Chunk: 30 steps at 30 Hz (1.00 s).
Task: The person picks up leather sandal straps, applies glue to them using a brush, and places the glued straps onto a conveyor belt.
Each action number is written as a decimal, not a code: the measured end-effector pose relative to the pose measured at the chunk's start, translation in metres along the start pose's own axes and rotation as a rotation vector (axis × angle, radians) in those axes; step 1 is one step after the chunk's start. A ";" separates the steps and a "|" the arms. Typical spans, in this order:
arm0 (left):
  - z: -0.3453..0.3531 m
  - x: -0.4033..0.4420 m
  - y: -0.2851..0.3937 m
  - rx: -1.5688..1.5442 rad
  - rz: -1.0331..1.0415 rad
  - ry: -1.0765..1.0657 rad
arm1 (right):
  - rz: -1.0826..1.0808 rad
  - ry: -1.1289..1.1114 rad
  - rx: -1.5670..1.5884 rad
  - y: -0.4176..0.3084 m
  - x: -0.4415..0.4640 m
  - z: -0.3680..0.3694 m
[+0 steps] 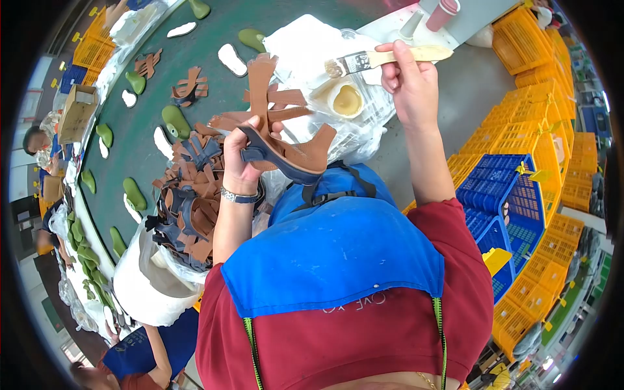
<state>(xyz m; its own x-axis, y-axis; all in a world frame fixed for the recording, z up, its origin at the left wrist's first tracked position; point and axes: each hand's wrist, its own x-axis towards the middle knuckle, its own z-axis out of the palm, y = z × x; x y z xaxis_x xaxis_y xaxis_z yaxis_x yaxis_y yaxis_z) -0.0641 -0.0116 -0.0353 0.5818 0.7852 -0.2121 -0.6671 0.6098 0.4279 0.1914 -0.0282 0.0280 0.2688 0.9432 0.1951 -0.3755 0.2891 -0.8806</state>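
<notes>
Along the left side, flat soles [174,121], some green and some white, lie on the smooth green table [166,49]. Next comes a heap [188,201] of tangled brown and dark blue straps, apparently leather-like. Your left hand [239,161] grips the upper [296,156], thumb and fingers closed on its middle; the piece is raised before your blue apron [344,247], its flat straps splayed, its heel part curved and edged in dark blue. Steady it there, fingertips clear of any face to be coated. Just beyond stands the pot [323,97], set in crinkled plastic [377,97] and holding cream-coloured paste [348,102], seemingly thick. Beside it in view, the brush [376,58] points its pale, clotted bristles leftward, apart from the upper; wipe any surplus on the rim, then favour thin, even strokes. Your right hand [414,78] pinches the light-coloured handle between thumb and fingers, a hold that should give fine control. At far right stand crates in 2 colours, yellow [523,40] and blue [484,175], with rigid, latticed walls.
</notes>
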 end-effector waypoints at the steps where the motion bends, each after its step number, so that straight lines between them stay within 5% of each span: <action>1: -0.003 -0.001 0.000 -0.030 -0.027 -0.005 | 0.006 0.002 0.027 0.002 -0.001 0.002; 7: 0.007 -0.004 -0.006 -0.223 -0.088 -0.087 | 0.029 -0.016 0.058 0.004 -0.013 0.011; 13: 0.024 -0.013 -0.011 -0.091 -0.029 -0.080 | -0.054 -0.058 -0.111 0.006 -0.021 0.027; 19: 0.020 -0.017 -0.015 -0.367 -0.011 -0.119 | -0.069 -0.070 -0.245 0.012 -0.030 0.030; 23: 0.024 -0.021 -0.016 -0.463 0.078 -0.291 | -0.262 -0.077 -0.324 0.022 -0.037 0.038; 25: 0.026 -0.023 -0.013 -0.404 0.093 -0.245 | -0.361 -0.083 -0.407 0.028 -0.038 0.036; 30: 0.017 -0.026 -0.007 -0.242 0.106 -0.033 | -0.243 0.025 -0.062 0.010 -0.032 0.034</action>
<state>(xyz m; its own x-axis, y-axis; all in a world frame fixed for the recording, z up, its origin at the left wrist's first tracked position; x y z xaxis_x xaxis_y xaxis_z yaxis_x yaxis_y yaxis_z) -0.0669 -0.0383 -0.0180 0.5151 0.8444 -0.1472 -0.8146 0.5357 0.2225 0.1488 -0.0495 0.0282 0.3672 0.8424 0.3943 -0.2422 0.4959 -0.8339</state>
